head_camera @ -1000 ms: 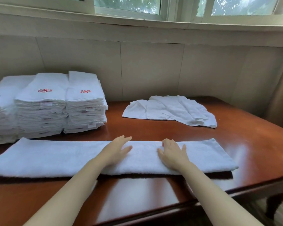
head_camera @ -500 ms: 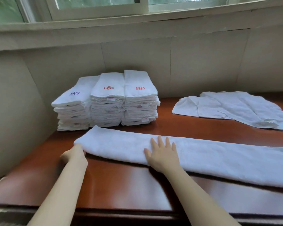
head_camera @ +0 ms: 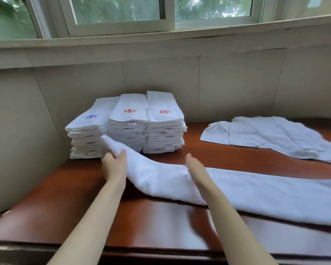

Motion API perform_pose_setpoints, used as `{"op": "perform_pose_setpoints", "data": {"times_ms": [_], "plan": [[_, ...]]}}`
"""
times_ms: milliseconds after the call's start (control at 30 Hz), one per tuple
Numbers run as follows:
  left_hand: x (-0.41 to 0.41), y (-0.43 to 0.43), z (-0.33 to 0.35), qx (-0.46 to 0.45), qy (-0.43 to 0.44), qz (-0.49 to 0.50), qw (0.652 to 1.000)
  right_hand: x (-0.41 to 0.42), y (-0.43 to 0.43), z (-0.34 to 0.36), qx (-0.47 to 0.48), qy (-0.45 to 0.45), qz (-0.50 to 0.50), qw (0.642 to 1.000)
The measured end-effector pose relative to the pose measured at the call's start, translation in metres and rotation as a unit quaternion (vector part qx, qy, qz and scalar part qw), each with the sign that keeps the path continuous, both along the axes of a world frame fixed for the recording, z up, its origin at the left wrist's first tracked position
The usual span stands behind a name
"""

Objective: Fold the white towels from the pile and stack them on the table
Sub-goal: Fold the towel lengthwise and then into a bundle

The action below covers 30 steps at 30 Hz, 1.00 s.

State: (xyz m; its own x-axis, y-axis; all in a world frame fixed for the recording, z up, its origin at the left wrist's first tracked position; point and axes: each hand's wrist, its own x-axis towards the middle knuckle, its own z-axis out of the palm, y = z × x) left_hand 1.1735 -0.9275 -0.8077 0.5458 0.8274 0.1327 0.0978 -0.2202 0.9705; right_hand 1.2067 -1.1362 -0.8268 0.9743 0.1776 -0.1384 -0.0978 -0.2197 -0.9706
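Note:
A long white towel (head_camera: 256, 196), folded lengthwise into a strip, lies across the brown table (head_camera: 65, 211). My left hand (head_camera: 114, 165) grips its left end and holds that end raised off the table. Edge-on, my right hand (head_camera: 194, 166) rests with straight fingers on the strip near its middle. Three stacks of folded white towels (head_camera: 138, 127) with red and blue emblems stand at the back left, just behind the lifted end. A loose pile of unfolded white towels (head_camera: 275, 138) lies at the back right.
A tiled wall (head_camera: 237, 83) under a window ledge closes the back of the table, and a side wall (head_camera: 17, 140) closes its left. The table's front edge (head_camera: 161, 253) runs along the bottom of the view.
My left hand has taken hold of the towel's left end and lifted it up and rightward. My right hand turned from flat to edge-on on the strip. The view shifted slightly.

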Motion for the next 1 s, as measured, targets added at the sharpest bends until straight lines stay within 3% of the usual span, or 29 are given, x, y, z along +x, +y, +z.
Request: {"op": "perform_pose_setpoints", "data": {"times_ms": [67, 133, 233, 300, 333, 500, 633, 733, 833, 1000], "plan": [[-0.004, -0.033, 0.016, 0.088, -0.049, -0.054, 0.993, 0.000, -0.019, 0.018, 0.219, 0.088, -0.067, 0.969], [-0.008, -0.067, 0.026, 0.163, -0.072, -0.183, 0.967, 0.000, -0.041, 0.024, 0.301, 0.117, -0.095, 0.942], [-0.012, -0.106, 0.028, 0.219, 0.039, -0.458, 0.861, -0.002, -0.068, 0.018, 0.324, 0.143, -0.115, 0.928], [-0.010, -0.123, 0.018, 0.256, 0.130, -0.547, 0.786, -0.003, -0.081, 0.008, 0.298, 0.167, -0.135, 0.930], [-0.009, -0.129, 0.012, 0.263, 0.149, -0.551, 0.778, -0.004, -0.087, 0.001, 0.244, 0.161, -0.151, 0.944], [0.003, -0.130, -0.010, 0.298, 0.115, -0.408, 0.855, -0.008, -0.099, -0.020, 0.029, 0.052, -0.155, 0.986], [0.009, -0.110, -0.018, 0.353, 0.148, -0.282, 0.880, -0.004, -0.096, -0.020, -0.169, -0.045, -0.167, 0.970], [0.007, -0.106, -0.025, 0.296, 0.240, -0.245, 0.891, -0.001, -0.103, -0.019, -0.229, -0.071, -0.171, 0.956], [0.007, -0.122, -0.032, 0.262, 0.306, -0.254, 0.879, -0.001, -0.117, -0.011, -0.278, -0.098, -0.190, 0.937], [0.017, -0.139, -0.034, 0.255, 0.274, -0.267, 0.888, -0.009, -0.176, 0.023, -0.278, -0.148, -0.324, 0.892]]}}
